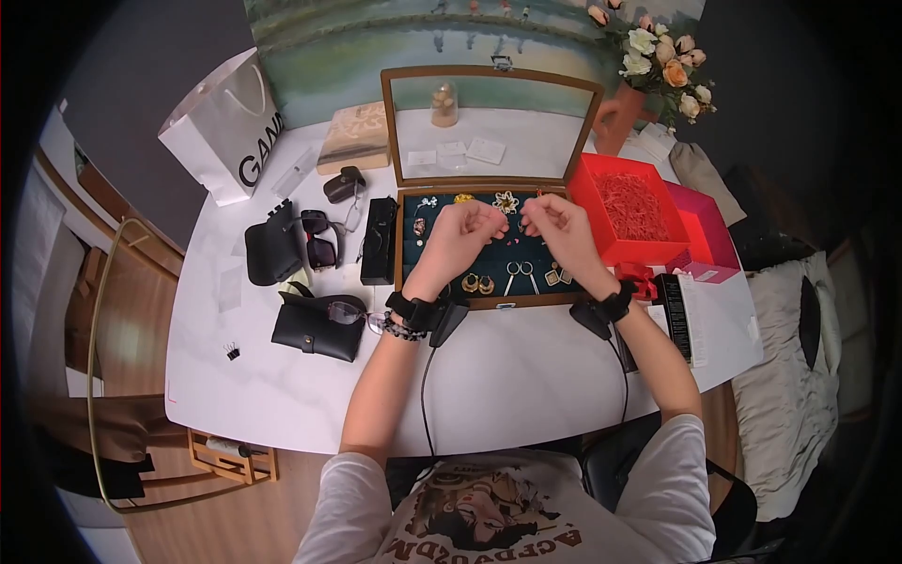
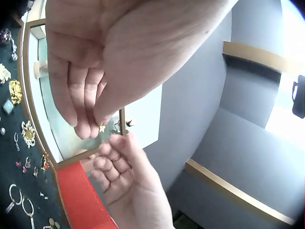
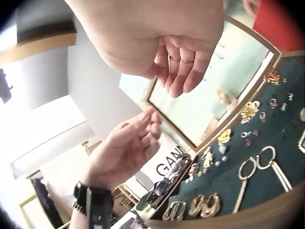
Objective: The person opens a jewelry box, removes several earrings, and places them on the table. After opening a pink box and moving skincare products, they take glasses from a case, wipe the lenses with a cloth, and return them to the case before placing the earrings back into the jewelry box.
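Gold star piece [image 2: 102,129]: pinched in L hand's [image 1: 462,235] fingertips, above jewelry box [image 1: 540,301]. At R hand [image 1: 562,230], fingers curled, grip hidden; can't tell if holding anything. Main risk, prob. a slip, given tiny size & fingertip-only pinch: lost near flower brooch [image 3: 250,112] on dark lining [image 3: 219,179]. Readable: "GAN…" on white bag [image 1: 211,136], end cut off; lettering on shirt [image 1: 512,508] upside-down, unclear.

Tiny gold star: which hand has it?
The left hand, the one with the beaded bracelet: the tiny gold star shows at its fingertips, while no star shows at the right hand.
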Motion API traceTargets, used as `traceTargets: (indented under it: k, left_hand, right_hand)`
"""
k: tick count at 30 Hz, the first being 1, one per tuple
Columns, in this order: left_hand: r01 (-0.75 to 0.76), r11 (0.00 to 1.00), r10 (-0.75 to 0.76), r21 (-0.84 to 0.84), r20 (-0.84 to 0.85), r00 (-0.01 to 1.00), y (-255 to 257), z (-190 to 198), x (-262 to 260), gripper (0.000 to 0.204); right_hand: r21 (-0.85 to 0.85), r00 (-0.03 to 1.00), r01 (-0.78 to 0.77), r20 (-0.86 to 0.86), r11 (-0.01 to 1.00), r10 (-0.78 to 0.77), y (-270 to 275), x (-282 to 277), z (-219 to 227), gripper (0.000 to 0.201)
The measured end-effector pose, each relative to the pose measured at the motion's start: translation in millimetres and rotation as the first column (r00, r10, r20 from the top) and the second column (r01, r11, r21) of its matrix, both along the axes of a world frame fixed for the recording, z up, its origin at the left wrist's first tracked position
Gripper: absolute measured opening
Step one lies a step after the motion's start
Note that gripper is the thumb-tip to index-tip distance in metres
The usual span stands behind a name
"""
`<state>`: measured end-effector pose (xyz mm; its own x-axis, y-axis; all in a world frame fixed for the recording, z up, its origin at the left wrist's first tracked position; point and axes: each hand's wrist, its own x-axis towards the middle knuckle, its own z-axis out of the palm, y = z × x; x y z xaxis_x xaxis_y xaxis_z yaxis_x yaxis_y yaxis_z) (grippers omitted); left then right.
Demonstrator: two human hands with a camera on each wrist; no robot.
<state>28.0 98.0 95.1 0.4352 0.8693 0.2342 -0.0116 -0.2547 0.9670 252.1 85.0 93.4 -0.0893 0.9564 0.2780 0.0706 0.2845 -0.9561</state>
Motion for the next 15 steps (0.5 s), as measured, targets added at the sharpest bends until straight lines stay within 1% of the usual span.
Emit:
traceTargets:
  k: [2, 3, 4, 5, 6, 7, 8, 9, 10, 11, 12, 13, 15]
  left_hand:
    - [-0.05, 0.998, 0.056, -0.042, 0.156, 0.986, -2, 2, 6, 0.019]
    - [-0.049, 0.998, 0.055, -0.043, 0.156, 0.986, -3, 2, 8, 0.019]
    - [-0.047, 0.997, 0.06, -0.066, 0.206, 0.977, -3, 2, 11, 0.019]
    - [-0.044, 0.995, 0.065, -0.09, 0.256, 0.965, -3, 1, 13, 0.02]
    - [-0.045, 0.995, 0.067, -0.09, 0.256, 0.964, -4, 0, 15, 0.02]
    - [-0.067, 0.997, 0.077, -0.048, 0.259, 0.963, -4, -1, 17, 0.019]
    - [-0.09, 0.996, 0.088, -0.007, 0.264, 0.961, -5, -2, 18, 0.018]
    - [-0.093, 0.996, 0.092, -0.009, 0.265, 0.96, -5, -3, 18, 0.018]
    - [-0.079, 0.997, 0.08, -0.013, 0.248, 0.965, -4, -3, 18, 0.018]
    - [-0.065, 0.998, 0.067, -0.015, 0.231, 0.971, -4, -3, 18, 0.018]
    - [-0.066, 0.998, 0.069, -0.018, 0.232, 0.97, -3, -3, 18, 0.018]
    - [-0.074, 0.997, 0.074, -0.008, 0.234, 0.969, -3, -2, 18, 0.018]
    - [-0.084, 0.996, 0.081, 0.001, 0.237, 0.968, -4, -2, 18, 0.017]
  right_hand:
    - [0.112, 0.985, -0.062, 0.164, 0.992, 0.043, -18, -16, 15, 0.014]
    - [0.044, 0.977, -0.052, 0.211, 0.998, 0.042, -21, -18, 19, 0.014]
    - [0.043, 0.977, -0.051, 0.21, 0.998, 0.041, -22, -20, 20, 0.014]
    - [0.086, 0.98, -0.036, 0.197, 0.996, 0.018, -22, -23, 21, 0.014]
    - [0.127, 0.983, -0.021, 0.183, 0.992, -0.003, -23, -25, 21, 0.014]
    - [0.126, 0.983, -0.023, 0.184, 0.992, -0.001, -24, -27, 24, 0.014]
    - [0.135, 0.982, 0.028, 0.181, 0.99, -0.052, -25, -29, 27, 0.014]
    - [0.144, 0.978, 0.078, 0.179, 0.987, -0.103, -26, -30, 30, 0.014]
    - [0.14, 0.978, 0.075, 0.182, 0.987, -0.1, -26, -29, 34, 0.014]
    - [0.293, 0.924, 0.056, 0.346, 0.954, -0.16, -25, -25, 38, 0.014]
    - [0.434, 0.84, 0.007, 0.487, 0.901, -0.241, -24, -22, 42, 0.014]
    - [0.432, 0.839, 0.005, 0.488, 0.902, -0.239, -24, -20, 45, 0.014]
    - [0.483, 0.774, -0.085, 0.583, 0.872, -0.248, -24, -18, 50, 0.016]
